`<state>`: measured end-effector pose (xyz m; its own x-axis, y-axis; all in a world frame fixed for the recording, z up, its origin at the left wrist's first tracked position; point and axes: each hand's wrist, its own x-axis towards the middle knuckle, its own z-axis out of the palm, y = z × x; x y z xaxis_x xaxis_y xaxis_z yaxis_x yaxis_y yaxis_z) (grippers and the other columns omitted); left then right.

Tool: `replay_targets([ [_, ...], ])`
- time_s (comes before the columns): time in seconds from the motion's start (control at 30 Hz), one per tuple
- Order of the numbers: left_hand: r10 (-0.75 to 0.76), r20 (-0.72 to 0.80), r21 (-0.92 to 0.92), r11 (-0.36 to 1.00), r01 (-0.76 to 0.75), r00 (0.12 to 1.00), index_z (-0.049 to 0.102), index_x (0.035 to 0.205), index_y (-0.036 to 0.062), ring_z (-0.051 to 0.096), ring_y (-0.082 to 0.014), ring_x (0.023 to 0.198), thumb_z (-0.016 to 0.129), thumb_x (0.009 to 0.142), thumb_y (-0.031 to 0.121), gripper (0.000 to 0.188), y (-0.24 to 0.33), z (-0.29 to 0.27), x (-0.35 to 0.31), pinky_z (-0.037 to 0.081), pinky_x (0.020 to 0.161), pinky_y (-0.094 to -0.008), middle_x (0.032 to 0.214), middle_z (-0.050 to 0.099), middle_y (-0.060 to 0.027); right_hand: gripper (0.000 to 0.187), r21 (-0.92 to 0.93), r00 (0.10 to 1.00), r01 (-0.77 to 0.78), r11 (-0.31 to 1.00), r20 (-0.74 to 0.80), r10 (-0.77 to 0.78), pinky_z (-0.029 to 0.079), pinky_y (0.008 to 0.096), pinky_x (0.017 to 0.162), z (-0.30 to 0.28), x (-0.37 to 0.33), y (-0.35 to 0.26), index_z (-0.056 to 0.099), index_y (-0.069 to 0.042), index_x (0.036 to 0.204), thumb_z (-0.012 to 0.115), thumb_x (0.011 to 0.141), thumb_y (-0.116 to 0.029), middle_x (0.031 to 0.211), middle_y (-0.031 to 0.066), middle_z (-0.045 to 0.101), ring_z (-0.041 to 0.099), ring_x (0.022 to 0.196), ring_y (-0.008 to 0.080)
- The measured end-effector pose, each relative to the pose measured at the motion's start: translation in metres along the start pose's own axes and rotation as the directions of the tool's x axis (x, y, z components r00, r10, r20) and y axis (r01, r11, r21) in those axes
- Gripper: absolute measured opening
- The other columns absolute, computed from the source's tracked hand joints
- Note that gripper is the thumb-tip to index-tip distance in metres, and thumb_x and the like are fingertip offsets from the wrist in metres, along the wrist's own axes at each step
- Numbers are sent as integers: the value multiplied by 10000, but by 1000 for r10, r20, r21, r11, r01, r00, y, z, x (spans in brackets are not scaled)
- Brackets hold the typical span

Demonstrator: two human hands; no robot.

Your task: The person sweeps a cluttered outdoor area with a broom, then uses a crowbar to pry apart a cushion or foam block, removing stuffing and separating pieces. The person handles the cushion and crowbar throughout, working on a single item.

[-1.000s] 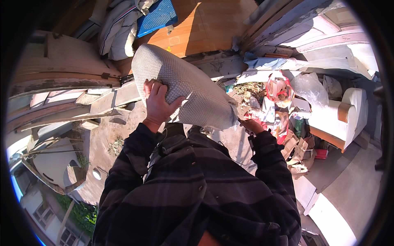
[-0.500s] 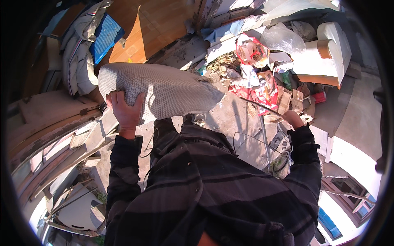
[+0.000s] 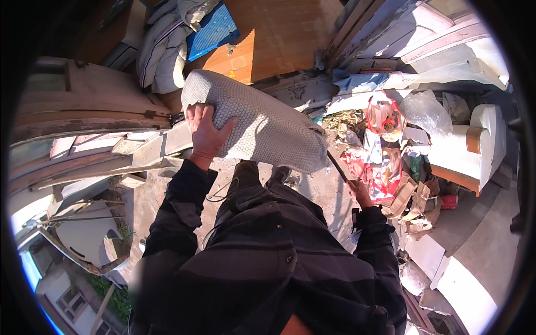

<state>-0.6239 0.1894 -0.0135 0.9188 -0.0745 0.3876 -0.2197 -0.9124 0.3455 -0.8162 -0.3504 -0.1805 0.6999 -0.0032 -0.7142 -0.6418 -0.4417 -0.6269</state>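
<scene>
A large grey cushion (image 3: pixel 268 120) with a honeycomb-textured cover stands tilted before my legs, its right end lower than its left. My left hand (image 3: pixel 208 133) grips its left part, fingers over the cover and thumb apart. My right hand (image 3: pixel 362 194) is closed around a thin dark stick (image 3: pixel 338 166). The stick's far end reaches the cushion's right end; I cannot tell whether they touch.
A rubbish heap with red and white plastic bags (image 3: pixel 385 120) and torn cardboard (image 3: pixel 420 201) lies to the right. Beside it rests a white padded piece of furniture (image 3: pixel 463 151). Planks (image 3: pixel 100 174) lie left. A quilted jacket (image 3: pixel 167 53) and blue sheet (image 3: pixel 212 33) lie beyond.
My right hand has come left with the stick, whose far end is now at the cushion's right end. The cushion's right end has tipped lower. The whole view has turned.
</scene>
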Motion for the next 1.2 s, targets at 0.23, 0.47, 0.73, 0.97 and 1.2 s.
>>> replay_targets([
  [0.23,-24,-30,25,999,25,999,632,990,10,491,-359,1053,798,691,525,618,-10,-9,9,300,1072,-530,1018,536,-151,417,-48,955,-292,955,46,295,290,264,365,-8,-37,-3,708,-46,998,572,987,-440,514,-23,439,395,383,81],
  [0.47,-60,-45,-68,996,57,997,637,1002,31,490,-335,1074,790,693,558,630,-1,-4,22,245,1139,-532,1009,528,-142,344,-211,999,32,977,21,-28,374,306,474,7,56,-17,708,-30,940,550,957,-335,564,37,496,484,480,127],
  [0.73,-60,-12,-86,995,59,998,652,988,31,474,-347,1131,739,727,590,623,5,0,26,194,1169,-566,1016,522,-141,371,-299,993,-87,950,56,109,414,381,408,31,64,-32,682,-35,1004,488,959,-348,541,122,541,521,410,228],
  [0.97,-68,-34,-112,992,64,997,633,983,61,471,-352,1125,740,725,579,589,5,1,22,189,1175,-583,996,510,-129,395,-670,986,142,729,32,-164,466,491,637,7,27,-59,666,20,943,459,1015,-309,730,241,639,599,732,455],
  [1.2,-58,-51,-126,991,52,997,637,959,54,470,-356,1139,742,725,561,569,-3,1,17,211,1158,-581,1000,521,-137,453,-532,946,300,792,60,-318,436,489,632,15,42,-22,662,41,944,460,1018,-357,806,265,653,606,715,410],
])
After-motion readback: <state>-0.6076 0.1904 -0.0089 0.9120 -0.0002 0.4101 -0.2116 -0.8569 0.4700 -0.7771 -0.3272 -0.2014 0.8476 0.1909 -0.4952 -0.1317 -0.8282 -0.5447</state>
